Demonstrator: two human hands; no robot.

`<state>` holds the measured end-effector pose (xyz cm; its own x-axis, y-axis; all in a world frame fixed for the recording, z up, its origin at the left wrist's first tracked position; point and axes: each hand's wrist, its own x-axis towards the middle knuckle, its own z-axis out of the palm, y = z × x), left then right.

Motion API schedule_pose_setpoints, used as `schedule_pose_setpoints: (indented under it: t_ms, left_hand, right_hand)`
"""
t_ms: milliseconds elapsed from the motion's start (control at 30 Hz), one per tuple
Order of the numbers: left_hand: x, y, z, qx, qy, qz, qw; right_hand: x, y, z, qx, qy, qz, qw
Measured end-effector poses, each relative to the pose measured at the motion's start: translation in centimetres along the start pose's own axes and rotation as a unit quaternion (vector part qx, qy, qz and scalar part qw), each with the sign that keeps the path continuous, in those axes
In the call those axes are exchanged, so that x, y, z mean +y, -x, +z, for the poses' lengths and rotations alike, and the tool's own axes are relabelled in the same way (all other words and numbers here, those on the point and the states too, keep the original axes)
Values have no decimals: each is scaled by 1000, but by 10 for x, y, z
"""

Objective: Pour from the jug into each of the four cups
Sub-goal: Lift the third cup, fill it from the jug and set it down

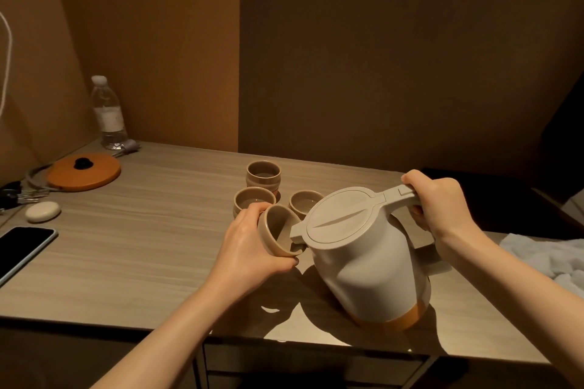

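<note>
My right hand grips the handle of a white jug with an orange base and a beige lid. The jug is tilted left, its spout over the rim of a beige cup. My left hand holds that cup, lifted and tipped toward the spout. Three more beige cups stand upright on the table behind: one at the back, one on the left, one on the right. Pale liquid shows in these three.
The wooden table stands against brown walls. At far left lie an orange lid with a black knob, a plastic water bottle, a white oval case, a dark phone and cables. A white cloth lies at right.
</note>
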<state>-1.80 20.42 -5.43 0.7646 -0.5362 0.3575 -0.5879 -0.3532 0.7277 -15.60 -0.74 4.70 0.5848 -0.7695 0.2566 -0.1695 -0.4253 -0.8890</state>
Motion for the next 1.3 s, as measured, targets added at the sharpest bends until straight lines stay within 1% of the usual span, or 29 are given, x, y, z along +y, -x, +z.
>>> schedule_pose_setpoints:
  t_ms: [700,867,1300]
  left_hand:
    - [-6,8,-5,3,4,7,1000]
    - [-8,8,-3,6,8,6,1000]
    - [-13,9,-2,7,15,0,1000]
  right_hand:
    - [-4,-4,12,-18,7,-28,999]
    - [-5,-6,12,-19,2,-21,1000]
    - [-5,-11,18,-19,25,-35,999]
